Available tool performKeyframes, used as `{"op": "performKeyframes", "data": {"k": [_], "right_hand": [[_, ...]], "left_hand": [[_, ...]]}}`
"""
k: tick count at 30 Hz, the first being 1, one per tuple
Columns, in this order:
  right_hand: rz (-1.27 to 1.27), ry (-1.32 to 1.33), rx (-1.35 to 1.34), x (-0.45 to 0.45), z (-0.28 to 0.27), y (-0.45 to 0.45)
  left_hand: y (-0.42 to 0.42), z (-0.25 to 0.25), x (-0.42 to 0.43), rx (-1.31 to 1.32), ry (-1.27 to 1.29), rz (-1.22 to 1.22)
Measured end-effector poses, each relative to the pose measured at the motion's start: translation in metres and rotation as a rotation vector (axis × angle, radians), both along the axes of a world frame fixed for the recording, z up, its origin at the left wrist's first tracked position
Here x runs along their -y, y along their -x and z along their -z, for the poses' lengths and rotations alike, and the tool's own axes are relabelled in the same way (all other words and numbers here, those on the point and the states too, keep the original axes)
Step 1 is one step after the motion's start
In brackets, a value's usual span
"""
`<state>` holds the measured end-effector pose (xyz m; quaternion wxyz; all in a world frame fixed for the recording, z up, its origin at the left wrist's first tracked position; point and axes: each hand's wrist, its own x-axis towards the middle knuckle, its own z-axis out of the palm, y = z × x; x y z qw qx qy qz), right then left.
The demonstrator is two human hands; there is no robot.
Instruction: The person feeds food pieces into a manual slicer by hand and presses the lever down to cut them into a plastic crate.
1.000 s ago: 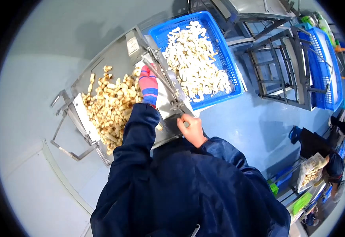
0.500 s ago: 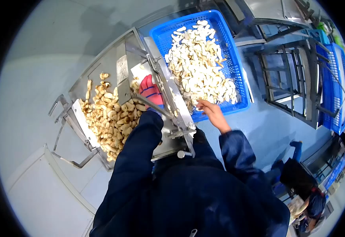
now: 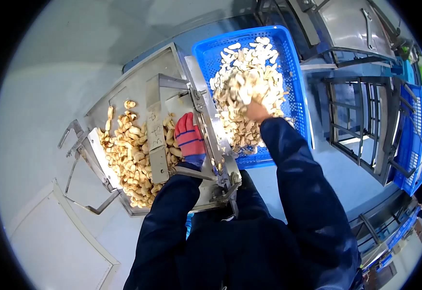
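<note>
My left hand [image 3: 189, 136], in a red glove with blue stripes, lies on the metal tray beside the hinged blade frame, its fingers stretched out. Whole, brownish mushroom-like pieces [image 3: 136, 157] are heaped on the tray [image 3: 155, 60] to its left, a few near its fingers. My bare right hand [image 3: 257, 112] reaches into the blue perforated basket [image 3: 295, 79], among pale cut pieces [image 3: 235, 79]. Motion smears its fingers and the pieces just ahead of them, so its grip is unclear.
A flat metal bar [image 3: 155, 133] crosses above the tray, and a metal handle [image 3: 191, 172] passes over my left wrist. Bent metal rods [image 3: 92, 205] jut out at the left. Steel frames [image 3: 360, 121] and another blue basket [image 3: 416, 145] stand at the right.
My right hand has moved from the basket's near edge up into the pile, and pieces there are now stirred and blurred. My left hand stays beside the blade frame.
</note>
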<state>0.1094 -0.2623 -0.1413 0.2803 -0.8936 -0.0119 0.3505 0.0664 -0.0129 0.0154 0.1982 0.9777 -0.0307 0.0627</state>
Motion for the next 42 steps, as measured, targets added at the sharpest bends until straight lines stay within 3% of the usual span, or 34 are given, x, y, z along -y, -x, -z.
{"op": "performKeyframes", "data": {"k": [1, 2, 3, 4, 6, 9, 10, 12, 14, 16, 17, 18, 19, 22, 25, 26, 30, 32, 35, 36, 38, 39, 40, 42], "right_hand": [[-0.238, 0.083, 0.184, 0.014, 0.018, -0.026], [0.014, -0.095, 0.021, 0.024, -0.012, -0.05], [-0.034, -0.072, 0.01, 0.032, -0.031, -0.07], [0.078, -0.022, -0.013, 0.027, -0.062, -0.088], [0.191, 0.061, 0.142, 0.025, -0.059, -0.097], [-0.061, 0.308, 0.617, 0.0, -0.046, -0.046], [-0.208, 0.389, 0.471, -0.005, -0.026, -0.021], [-0.361, 0.36, 0.442, -0.005, -0.027, 0.043], [-0.433, 0.339, 0.555, 0.014, -0.02, 0.105], [-0.294, 0.224, 0.398, 0.048, -0.022, 0.141], [-0.12, 0.184, 0.453, 0.061, -0.001, 0.157], [-0.178, 0.314, 0.309, 0.056, -0.068, 0.147], [-0.187, 0.308, 0.335, 0.05, -0.099, 0.142], [-0.101, 0.208, 0.479, 0.042, -0.129, 0.144], [0.397, -0.222, 0.485, 0.002, -0.19, 0.154], [0.554, -0.338, 0.427, -0.014, -0.219, 0.163], [0.758, -0.63, 0.458, -0.064, -0.276, 0.226], [0.881, -0.742, 0.351, -0.089, -0.283, 0.253], [0.775, -0.665, 0.397, -0.111, -0.292, 0.267], [0.71, -0.589, 0.419, -0.112, -0.298, 0.267], [0.656, -0.681, 0.451, -0.11, -0.302, 0.264], [0.615, -0.738, 0.513, -0.114, -0.311, 0.259], [0.572, -0.797, 0.573, -0.117, -0.316, 0.257], [0.517, -0.886, 0.41, -0.124, -0.315, 0.258]], "left_hand": [[0.0, -0.001, 0.0, -0.001, -0.006, -0.003], [0.0, -0.001, 0.001, -0.003, -0.01, -0.007], [0.0, -0.002, 0.002, -0.003, -0.009, -0.005], [0.0, -0.002, 0.001, -0.003, -0.009, -0.002], [0.0, -0.002, 0.001, 0.004, -0.013, 0.004], [0.0, 0.0, 0.0, 0.02, -0.022, 0.001], [0.0, 0.0, 0.0, 0.022, -0.019, 0.003], [0.0, -0.002, 0.001, 0.024, -0.006, 0.008], [-0.001, 0.002, 0.0, 0.051, 0.042, 0.024], [0.001, 0.003, -0.008, 0.087, 0.067, 0.029], [0.002, 0.004, -0.005, 0.104, 0.068, 0.029], [0.001, 0.006, -0.003, 0.123, 0.067, 0.028], [0.001, 0.008, -0.002, 0.138, 0.075, 0.025], [0.0, 0.012, -0.002, 0.188, 0.095, 0.027], [0.011, 0.015, -0.017, 0.228, 0.095, 0.061], [0.024, -0.027, -0.019, 0.124, 0.227, 0.036], [0.07, -0.091, -0.087, 0.141, -0.162, -0.097], [0.087, -0.095, -0.133, -0.024, -0.32, -0.096], [0.085, -0.101, -0.156, -0.299, -0.372, 0.062], [0.085, -0.102, -0.161, -0.264, -0.314, 0.083], [0.082, -0.105, -0.17, -0.188, -0.194, 0.115], [0.082, -0.107, -0.174, 0.033, -0.201, 0.114], [0.075, -0.108, -0.177, -0.111, -0.036, 0.065], [0.066, -0.116, -0.148, -0.416, 0.869, -0.248]]}}
